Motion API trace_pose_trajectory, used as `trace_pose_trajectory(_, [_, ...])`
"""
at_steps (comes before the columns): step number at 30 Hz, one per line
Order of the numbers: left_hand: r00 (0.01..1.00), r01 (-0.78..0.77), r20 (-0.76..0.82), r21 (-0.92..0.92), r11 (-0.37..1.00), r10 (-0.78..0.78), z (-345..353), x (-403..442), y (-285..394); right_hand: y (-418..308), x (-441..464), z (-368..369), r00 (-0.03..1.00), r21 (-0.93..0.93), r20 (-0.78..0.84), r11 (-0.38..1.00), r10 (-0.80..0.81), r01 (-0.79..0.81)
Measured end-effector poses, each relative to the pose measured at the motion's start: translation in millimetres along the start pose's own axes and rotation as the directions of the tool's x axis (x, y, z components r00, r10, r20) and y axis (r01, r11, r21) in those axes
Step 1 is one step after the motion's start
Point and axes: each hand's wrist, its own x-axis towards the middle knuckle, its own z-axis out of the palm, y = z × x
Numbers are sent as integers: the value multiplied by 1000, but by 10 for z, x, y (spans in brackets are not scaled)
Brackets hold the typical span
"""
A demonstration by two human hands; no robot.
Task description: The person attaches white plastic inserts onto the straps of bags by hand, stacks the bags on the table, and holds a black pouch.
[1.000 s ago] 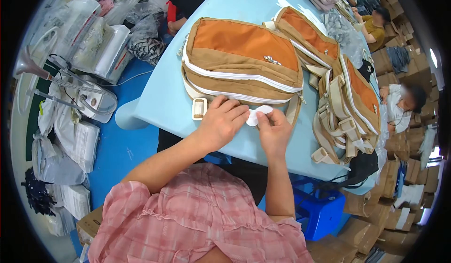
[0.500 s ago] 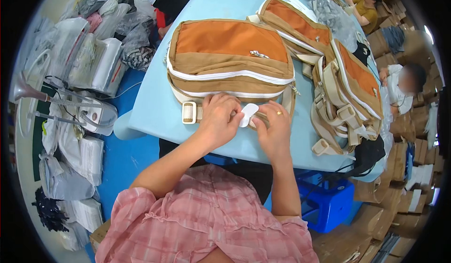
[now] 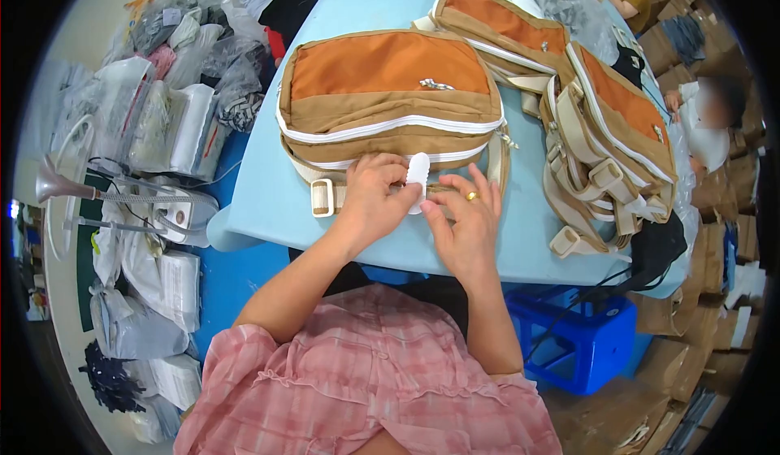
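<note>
A brown and orange bag (image 3: 390,81) with white zippers lies in front of me on the light blue table. At its near edge, my left hand (image 3: 375,197) pinches a small white flat piece with a scalloped edge (image 3: 418,171) between thumb and fingers. The piece stands lengthwise away from me, its exact kind unclear. Just right of it is my right hand (image 3: 466,223), a ring on one finger and the fingers apart. Its thumb tip is close to the piece's lower end; whether they touch I cannot tell. Beside my left wrist rests a cream strap buckle (image 3: 322,198).
Two similar bags, one at the back (image 3: 496,20) and one at the right (image 3: 621,122), lie on the table (image 3: 244,203). A blue stool (image 3: 601,345) stands below right. Left are a steamer-like device (image 3: 175,211) and plastic-wrapped bundles. Other people sit around the table.
The white piece has turned from a slant to nearly upright in my left hand. My right fingers have shifted lower and away from its upper end. The view has swung slightly.
</note>
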Motion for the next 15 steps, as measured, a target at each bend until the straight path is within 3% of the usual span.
trace_pose_trajectory(6, [997,-62,-53,36,997,63,8,-40,-13,-110,22,109,995,-58,-40,994,89,-91])
trace_pose_trajectory(8, [999,-3,-35,-128,992,-1,23,-42,-53,-120,30,122,994,-67,-47,992,101,-104])
trace_pose_trajectory(12, [997,20,-66,-93,995,-26,20,-64,-16,-86,31,133,996,-97,-23,991,88,-90])
trace_pose_trajectory(14, [972,196,-23,-465,863,-233,17,-61,-7,-69,16,123,997,-143,-1,987,77,-77])
trace_pose_trajectory(15, [969,210,-8,-493,844,-245,13,-56,5,-70,7,110,997,-114,21,991,72,-69])
